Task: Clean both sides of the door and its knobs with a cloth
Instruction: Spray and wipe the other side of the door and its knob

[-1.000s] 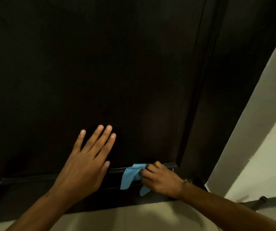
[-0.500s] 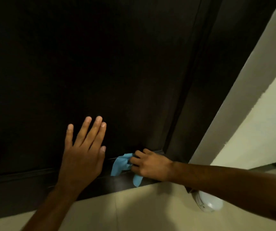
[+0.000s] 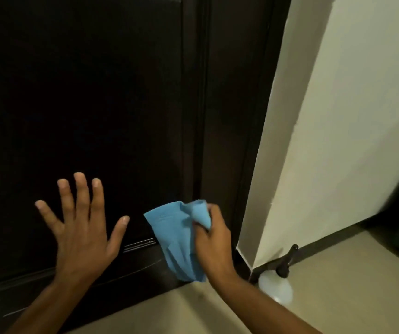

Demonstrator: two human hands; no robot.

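Note:
A dark brown panelled door [image 3: 97, 104] fills the left and middle of the view, seen low near the floor. My left hand [image 3: 83, 227] lies flat on its lower panel with fingers spread. My right hand [image 3: 214, 242] grips a light blue cloth [image 3: 176, 237] bunched at the top, and the cloth hangs against the door's lower right part near the frame. No knob is in view.
The dark door frame [image 3: 237, 116] stands right of the door, then a cream wall [image 3: 350, 116] with a dark skirting. A translucent spray bottle [image 3: 278, 283] with a black nozzle stands on the beige floor [image 3: 338, 297] at the frame's foot.
My right hand has lifted the cloth from the bottom moulding up the door's right side, and the cloth has spread out. My left hand's fingers have spread. The view has swung more upright.

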